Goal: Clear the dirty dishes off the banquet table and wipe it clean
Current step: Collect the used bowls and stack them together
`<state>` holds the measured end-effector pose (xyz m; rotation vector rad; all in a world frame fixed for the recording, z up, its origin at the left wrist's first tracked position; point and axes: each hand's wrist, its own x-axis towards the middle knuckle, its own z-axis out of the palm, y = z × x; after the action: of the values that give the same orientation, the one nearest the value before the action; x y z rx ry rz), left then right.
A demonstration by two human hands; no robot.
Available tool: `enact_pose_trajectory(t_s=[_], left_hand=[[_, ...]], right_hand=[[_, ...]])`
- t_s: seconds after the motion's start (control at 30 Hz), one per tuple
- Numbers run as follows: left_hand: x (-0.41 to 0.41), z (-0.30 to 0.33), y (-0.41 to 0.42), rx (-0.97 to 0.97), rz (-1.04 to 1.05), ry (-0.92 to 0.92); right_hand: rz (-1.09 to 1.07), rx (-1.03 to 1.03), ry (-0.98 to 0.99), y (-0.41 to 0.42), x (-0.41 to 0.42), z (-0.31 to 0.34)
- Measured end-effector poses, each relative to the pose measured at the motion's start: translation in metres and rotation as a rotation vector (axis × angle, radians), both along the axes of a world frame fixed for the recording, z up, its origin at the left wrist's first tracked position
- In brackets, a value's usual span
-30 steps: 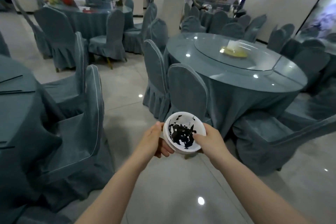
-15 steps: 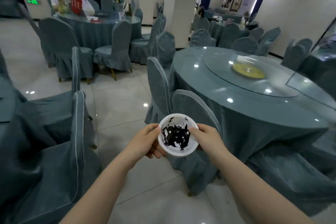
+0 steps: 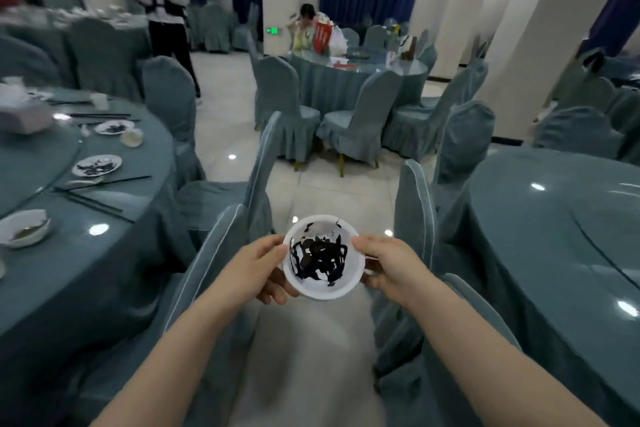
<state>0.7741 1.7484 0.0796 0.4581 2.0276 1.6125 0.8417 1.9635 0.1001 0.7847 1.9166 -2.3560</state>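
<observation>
While left hand (image 3: 254, 269) and right hand (image 3: 391, 267) grip one smeared bowl (image 3: 322, 258), two plates (image 3: 97, 165)

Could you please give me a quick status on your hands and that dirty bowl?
Left hand and right hand grip stained bowl. Dirty plates remain on left table. Chairs flank the aisle.

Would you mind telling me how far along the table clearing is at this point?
Early stage. In hand: a white bowl smeared with dark sauce, held by the left hand and right hand between chairs. Left: the banquet table still holds two smeared plates, a dirty bowl, chopsticks, a spoon and a cup. No sign of wiping yet.
</observation>
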Motion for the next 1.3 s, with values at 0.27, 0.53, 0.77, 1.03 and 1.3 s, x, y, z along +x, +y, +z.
enact_pose_trajectory(t_s=[0.27, 0.53, 0.77, 1.03, 1.3], left_hand=[[-0.126, 0.022, -0.002, 0.061, 0.225, 0.084], [-0.250, 0.022, -0.009, 0.050, 0.375, 0.097], [-0.326, 0.009, -0.043, -0.010, 0.641, 0.019], [-0.362, -0.008, -0.052, -0.081, 1.026, -0.014], [-0.330, -0.026, -0.097, 0.018, 1.340, -0.093]], right_hand=[[0.217, 0.008, 0.064, 0.008, -0.175, 0.014], [0.328, 0.028, 0.072, 0.000, -0.325, 0.022], [0.603, 0.019, 0.060, -0.038, -0.447, 0.002], [1.082, 0.214, 0.098, -0.092, -0.566, -0.021], [1.456, 0.566, 0.238, -0.203, -0.578, -0.044]])
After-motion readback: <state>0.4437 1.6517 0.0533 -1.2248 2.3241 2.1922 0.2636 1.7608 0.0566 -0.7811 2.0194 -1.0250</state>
